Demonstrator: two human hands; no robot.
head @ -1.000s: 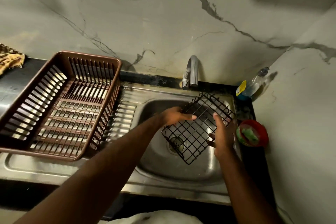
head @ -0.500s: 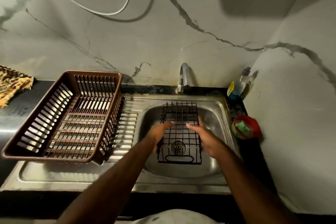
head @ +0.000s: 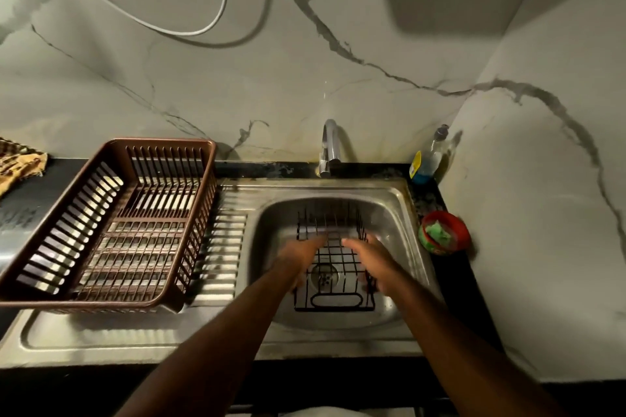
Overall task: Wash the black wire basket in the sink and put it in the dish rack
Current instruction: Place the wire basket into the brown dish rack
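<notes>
The black wire basket (head: 330, 221) stands upright in the steel sink (head: 401, 195), over the drain. My left hand (head: 300, 257) grips its left side and my right hand (head: 368, 258) grips its right side, both blurred by motion. The brown plastic dish rack (head: 169, 143) stands on the drainboard to the left of the basin, with nothing in it. No water runs from the faucet (head: 330, 145) behind the basin.
A dish soap bottle (head: 427, 161) stands in the back right corner. A red bowl (head: 457, 230) with a green scrubber sits on the right ledge. A patterned cloth (head: 20, 162) lies far left. Marble walls close in behind and on the right.
The basket went from tilted above the basin to level and low in the sink. Both hands slid to its two sides, and the view pulled back.
</notes>
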